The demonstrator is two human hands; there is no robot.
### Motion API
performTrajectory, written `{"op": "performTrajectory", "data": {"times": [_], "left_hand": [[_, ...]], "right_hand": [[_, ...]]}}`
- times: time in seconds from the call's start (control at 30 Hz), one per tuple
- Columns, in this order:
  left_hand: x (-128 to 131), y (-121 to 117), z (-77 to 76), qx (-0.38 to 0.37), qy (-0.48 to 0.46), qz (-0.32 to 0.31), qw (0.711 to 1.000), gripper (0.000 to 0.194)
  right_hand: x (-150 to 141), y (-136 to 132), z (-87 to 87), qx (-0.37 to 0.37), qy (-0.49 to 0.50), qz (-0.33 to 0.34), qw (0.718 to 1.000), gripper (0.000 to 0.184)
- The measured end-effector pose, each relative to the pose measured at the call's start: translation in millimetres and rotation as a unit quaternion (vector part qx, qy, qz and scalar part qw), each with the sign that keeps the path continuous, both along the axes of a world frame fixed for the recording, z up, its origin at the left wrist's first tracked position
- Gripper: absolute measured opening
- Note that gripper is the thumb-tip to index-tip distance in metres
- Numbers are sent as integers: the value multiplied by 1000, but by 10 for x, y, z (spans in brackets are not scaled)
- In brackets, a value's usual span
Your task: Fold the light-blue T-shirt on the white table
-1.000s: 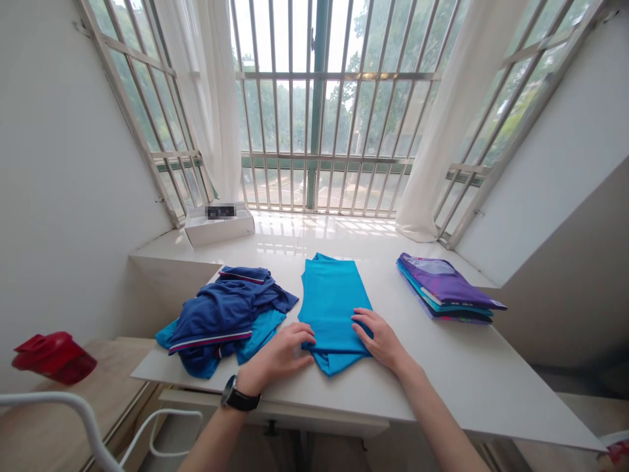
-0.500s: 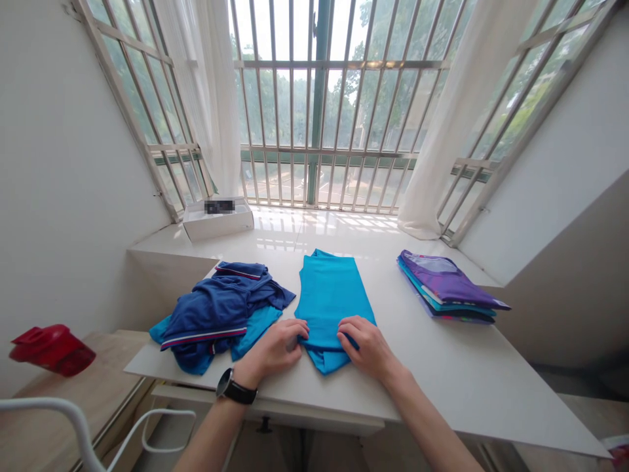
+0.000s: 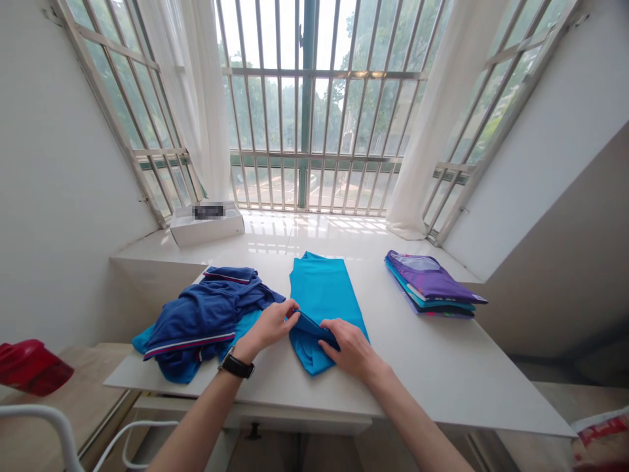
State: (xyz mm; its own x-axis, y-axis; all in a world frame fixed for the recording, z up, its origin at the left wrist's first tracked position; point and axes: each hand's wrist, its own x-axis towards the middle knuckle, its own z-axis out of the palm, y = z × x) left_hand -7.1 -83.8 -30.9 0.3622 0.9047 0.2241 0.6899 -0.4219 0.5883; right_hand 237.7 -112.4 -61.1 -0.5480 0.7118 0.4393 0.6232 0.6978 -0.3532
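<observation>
A bright blue garment (image 3: 322, 285), folded into a long rectangle, lies on the white table in front of me. Its near end has a lifted edge with the fabric gaping beneath it. My left hand (image 3: 272, 322), a black-strapped watch on its wrist, pinches the left corner of that edge. On the right side of the same edge, my right hand (image 3: 348, 344) has its fingers over the fold and its thumb below. The garment's exact kind cannot be made out. Close to my left hand lies a crumpled heap of dark blue clothing (image 3: 196, 314) with striped trim, over brighter blue cloth.
A stack of folded clothes (image 3: 432, 282), purple on top, sits on the right of the white table (image 3: 422, 373). An open white box (image 3: 209, 229) stands on the window sill. A red object (image 3: 34, 367) and a white curved frame (image 3: 44, 412) are at lower left.
The near edge of the blue garment has been raised, most at its left corner, with my left hand now higher. The whole view has shifted slightly, moving things leftward.
</observation>
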Motion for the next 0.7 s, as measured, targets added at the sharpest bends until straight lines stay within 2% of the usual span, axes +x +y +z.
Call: {"op": "performTrajectory", "data": {"times": [0.1,0.17,0.23,0.33,0.4,0.47,0.5,0.6,0.7], "left_hand": [[85,190,4,20,25,-2,999,18],[157,266,-26,45,3,4,999,21],[216,257,-35,102,-39,13,994,28],[254,50,63,168,-66,-11,984,28],[265,-181,173,141,-37,-89,985,23],[298,-415,248,91,17,-180,979,27],[327,-514,256,80,45,-206,974,30],[444,-691,181,76,123,-197,970,40],[524,-719,68,67,181,-162,968,38]], "right_hand": [[66,53,-36,-45,55,-47,996,23],[98,82,-54,-72,82,-72,991,21],[110,109,-64,-88,99,-86,987,19],[111,152,-59,-117,127,-92,981,14],[115,184,-46,-140,150,-85,975,12],[124,214,-35,-164,171,-78,969,14],[129,227,-32,-175,178,-74,966,15],[142,254,-40,-204,196,-64,957,19],[156,274,-73,-222,233,-60,945,19]]}}
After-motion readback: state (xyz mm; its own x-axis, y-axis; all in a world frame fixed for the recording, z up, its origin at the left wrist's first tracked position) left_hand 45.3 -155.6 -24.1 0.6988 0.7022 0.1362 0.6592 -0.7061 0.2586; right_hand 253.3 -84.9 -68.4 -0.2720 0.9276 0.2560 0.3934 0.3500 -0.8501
